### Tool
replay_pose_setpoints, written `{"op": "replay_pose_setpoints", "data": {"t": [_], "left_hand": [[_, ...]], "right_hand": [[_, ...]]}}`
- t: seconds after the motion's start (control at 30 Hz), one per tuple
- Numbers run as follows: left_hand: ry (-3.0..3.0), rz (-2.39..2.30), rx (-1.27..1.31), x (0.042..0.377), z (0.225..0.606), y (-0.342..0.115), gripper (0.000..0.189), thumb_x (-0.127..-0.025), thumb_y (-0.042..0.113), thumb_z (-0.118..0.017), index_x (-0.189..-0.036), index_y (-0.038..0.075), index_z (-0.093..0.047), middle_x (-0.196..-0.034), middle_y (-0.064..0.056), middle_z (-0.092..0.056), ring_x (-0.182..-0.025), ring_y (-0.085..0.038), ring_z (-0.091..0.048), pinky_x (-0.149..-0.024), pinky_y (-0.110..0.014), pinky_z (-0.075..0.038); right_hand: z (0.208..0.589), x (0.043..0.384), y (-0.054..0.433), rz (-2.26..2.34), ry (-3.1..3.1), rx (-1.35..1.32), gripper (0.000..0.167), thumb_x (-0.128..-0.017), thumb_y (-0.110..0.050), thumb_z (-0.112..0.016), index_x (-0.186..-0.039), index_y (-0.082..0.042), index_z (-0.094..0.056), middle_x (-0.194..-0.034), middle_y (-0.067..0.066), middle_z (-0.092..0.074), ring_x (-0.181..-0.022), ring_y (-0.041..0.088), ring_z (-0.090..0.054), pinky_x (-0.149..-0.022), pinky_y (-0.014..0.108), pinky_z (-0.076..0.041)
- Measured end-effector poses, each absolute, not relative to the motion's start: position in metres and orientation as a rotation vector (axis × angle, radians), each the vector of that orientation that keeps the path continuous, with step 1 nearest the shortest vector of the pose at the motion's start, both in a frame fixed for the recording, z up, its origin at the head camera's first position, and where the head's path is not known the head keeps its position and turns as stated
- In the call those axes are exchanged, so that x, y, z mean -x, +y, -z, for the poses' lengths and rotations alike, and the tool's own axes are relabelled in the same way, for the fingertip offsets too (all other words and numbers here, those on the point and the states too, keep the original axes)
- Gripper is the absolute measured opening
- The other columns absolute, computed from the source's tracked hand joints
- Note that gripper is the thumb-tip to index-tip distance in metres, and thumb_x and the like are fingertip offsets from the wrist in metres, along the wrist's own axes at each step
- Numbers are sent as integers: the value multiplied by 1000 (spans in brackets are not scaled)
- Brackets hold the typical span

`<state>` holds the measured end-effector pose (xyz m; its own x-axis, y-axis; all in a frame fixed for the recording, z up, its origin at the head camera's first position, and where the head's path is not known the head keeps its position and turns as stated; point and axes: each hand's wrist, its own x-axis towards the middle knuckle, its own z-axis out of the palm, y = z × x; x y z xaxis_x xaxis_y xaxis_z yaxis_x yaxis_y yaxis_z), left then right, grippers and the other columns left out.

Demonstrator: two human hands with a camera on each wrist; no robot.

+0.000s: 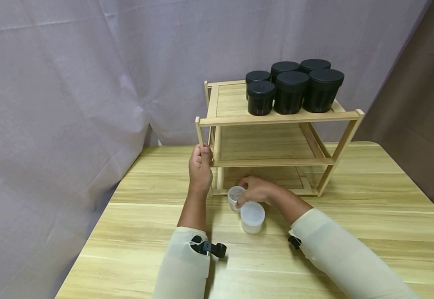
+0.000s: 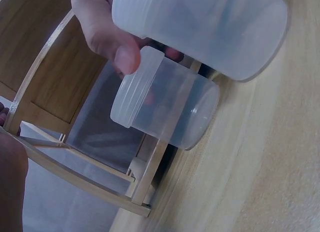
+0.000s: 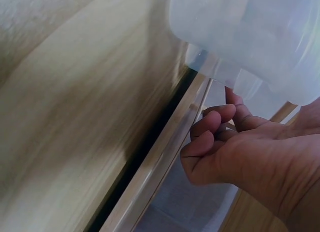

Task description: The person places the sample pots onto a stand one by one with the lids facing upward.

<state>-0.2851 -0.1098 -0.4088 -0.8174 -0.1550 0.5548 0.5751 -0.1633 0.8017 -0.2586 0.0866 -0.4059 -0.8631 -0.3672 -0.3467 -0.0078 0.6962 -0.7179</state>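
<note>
My left hand (image 1: 200,168) grips the left front post of a light wooden three-tier rack (image 1: 269,162), fingers curled round the wood. With thumb and fingers at its lid, my right hand (image 1: 258,191) pinches a small translucent plastic jar (image 1: 233,197) by the front left of the bottom shelf. A larger translucent jar (image 1: 252,220) with a whitish lid stands upright on the table, just in front of the small one. The left wrist view shows the right thumb (image 2: 125,59) against the small jar's lid. From the right wrist, the larger jar (image 3: 240,36) hides most of the small one.
Several black lidded jars (image 1: 291,93) stand in two rows on the rack's top shelf, toward the right. The rack sits on a wood-grain table (image 1: 145,232). Behind hangs a grey curtain (image 1: 89,83), with a brown one (image 1: 418,104) at the right.
</note>
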Motion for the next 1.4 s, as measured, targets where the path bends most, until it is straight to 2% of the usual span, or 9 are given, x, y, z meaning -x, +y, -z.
{"op": "replay_pose_setpoints", "data": {"t": [0.07, 0.1, 0.3, 0.53, 0.67, 0.93, 1.13, 1.2, 1.4], "left_hand": [[-1634, 2028, 474, 285, 409, -110, 58, -99, 66, -53, -105, 8, -55, -73, 11, -42, -69, -7, -38, -66, -21, -34], [-1635, 2025, 475, 285, 408, -109, 59, -100, 65, -53, -105, 7, -56, -73, 11, -42, -70, -7, -38, -66, -21, -34], [-1643, 2014, 473, 284, 409, -109, 77, -103, 62, -52, -112, -14, -48, -73, 10, -41, -69, -6, -37, -66, -21, -33], [-1645, 2018, 466, 284, 409, -109, 46, -106, 55, -52, -106, 9, -56, -73, 10, -41, -69, -7, -37, -66, -21, -33], [-1649, 2022, 464, 284, 409, -109, 39, -108, 51, -50, -106, 13, -56, -73, 10, -41, -70, -7, -37, -67, -21, -33], [-1650, 2013, 465, 284, 409, -109, 67, -107, 54, -50, -112, -13, -49, -74, 9, -41, -71, -8, -37, -68, -21, -33], [-1642, 2015, 463, 284, 409, -109, 59, -103, 59, -52, -108, 1, -55, -75, 10, -43, -72, -7, -39, -69, -21, -34], [-1641, 2015, 464, 284, 408, -109, 61, -102, 61, -52, -108, 1, -55, -76, 9, -43, -73, -7, -39, -70, -22, -34], [-1655, 2003, 476, 283, 408, -110, 81, -102, 61, -49, -115, -18, -46, -77, 8, -42, -75, -9, -39, -71, -22, -34]], "right_hand": [[407, 259, 87, 1037, 2423, 293, 81, -75, -16, -92, -145, 1, -56, -135, 23, -64, -114, 32, -65, -90, 40, -57], [407, 259, 87, 1045, 2418, 295, 81, -74, -15, -92, -145, 1, -56, -135, 23, -64, -114, 33, -65, -90, 40, -57], [409, 258, 87, 1076, 2395, 295, 77, -75, -10, -91, -143, 0, -56, -138, 24, -63, -115, 33, -65, -91, 39, -56], [409, 258, 89, 1086, 2400, 316, 76, -76, -10, -91, -142, 1, -55, -140, 25, -62, -117, 33, -64, -95, 41, -56], [410, 258, 89, 1087, 2411, 320, 75, -77, -11, -91, -142, 0, -55, -139, 24, -62, -117, 33, -64, -95, 41, -56], [409, 257, 89, 1119, 2413, 340, 71, -75, -7, -90, -137, 1, -57, -128, 21, -64, -112, 31, -63, -91, 39, -55], [408, 258, 89, 1137, 2412, 362, 66, -75, -5, -90, -133, -1, -58, -122, 18, -63, -109, 30, -62, -88, 35, -54], [409, 258, 89, 1134, 2417, 369, 66, -75, -5, -90, -133, -1, -58, -121, 18, -63, -109, 29, -62, -88, 35, -53], [408, 258, 89, 1125, 2431, 385, 67, -75, -5, -89, -134, 1, -58, -120, 18, -64, -109, 29, -62, -90, 36, -54]]}}
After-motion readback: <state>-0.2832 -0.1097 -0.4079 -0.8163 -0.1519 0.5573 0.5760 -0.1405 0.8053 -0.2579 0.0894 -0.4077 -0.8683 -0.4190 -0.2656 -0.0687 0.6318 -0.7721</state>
